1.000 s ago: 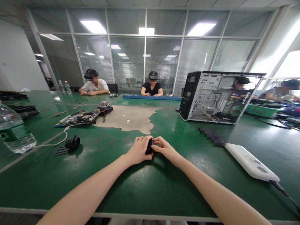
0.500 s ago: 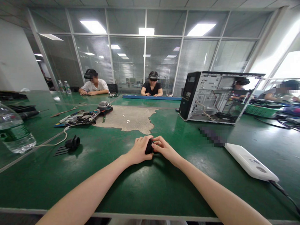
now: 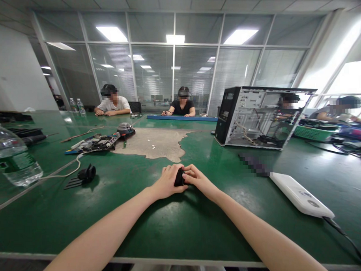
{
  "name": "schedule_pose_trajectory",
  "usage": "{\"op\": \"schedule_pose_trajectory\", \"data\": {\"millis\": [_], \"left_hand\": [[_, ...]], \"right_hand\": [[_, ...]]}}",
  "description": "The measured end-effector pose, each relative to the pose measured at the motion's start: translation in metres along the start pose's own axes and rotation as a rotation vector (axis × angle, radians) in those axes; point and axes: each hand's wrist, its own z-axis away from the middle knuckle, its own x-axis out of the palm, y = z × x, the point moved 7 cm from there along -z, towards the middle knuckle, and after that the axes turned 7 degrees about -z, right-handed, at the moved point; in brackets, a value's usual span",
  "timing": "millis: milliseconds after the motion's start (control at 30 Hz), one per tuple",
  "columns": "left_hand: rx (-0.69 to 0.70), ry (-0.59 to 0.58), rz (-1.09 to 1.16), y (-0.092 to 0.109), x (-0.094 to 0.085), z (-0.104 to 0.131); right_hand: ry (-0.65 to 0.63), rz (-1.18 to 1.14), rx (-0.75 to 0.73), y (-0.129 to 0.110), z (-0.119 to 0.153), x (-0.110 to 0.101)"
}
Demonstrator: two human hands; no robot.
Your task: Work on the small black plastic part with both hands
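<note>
A small black object (image 3: pixel 179 178) is held between my two hands, just over the green table (image 3: pixel 172 226). My left hand (image 3: pixel 168 182) wraps round its left side, thumb below and fingers above. From the right, my right hand (image 3: pixel 196 178) pinches it with thumb and fingertips. What the object is, I cannot make out. Beyond my hands lies a worn, bare patch (image 3: pixel 157 142) of the tabletop. Left of my hands stands a black clip-like part (image 3: pixel 86 174) with flat prongs.
At left are a water bottle (image 3: pixel 15 161), a circuit board (image 3: pixel 94 143) and a white cable. An open computer case (image 3: pixel 257 117), a white power bank (image 3: pixel 301 194) and a green basket (image 3: pixel 316 132) lie right. Several people sit around the table.
My hands keep their hold on the black object, with barely any shift. The person across the table has moved one hand outward to the left.
</note>
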Motion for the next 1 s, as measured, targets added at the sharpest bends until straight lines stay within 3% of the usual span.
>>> {"op": "schedule_pose_trajectory", "data": {"millis": [300, 533, 1000], "left_hand": [[0.017, -0.015, 0.014, -0.0021, 0.0009, -0.0004], [0.006, -0.010, 0.031, -0.0055, 0.0037, -0.0006], [0.027, -0.004, -0.002, -0.0037, 0.0041, -0.0009]], "right_hand": [[0.028, 0.004, 0.031, 0.0046, -0.0021, -0.0033], [-0.059, -0.029, -0.022, 0.0006, -0.0001, -0.0008], [0.030, -0.004, 0.029, 0.0047, -0.0022, -0.0031]]}}
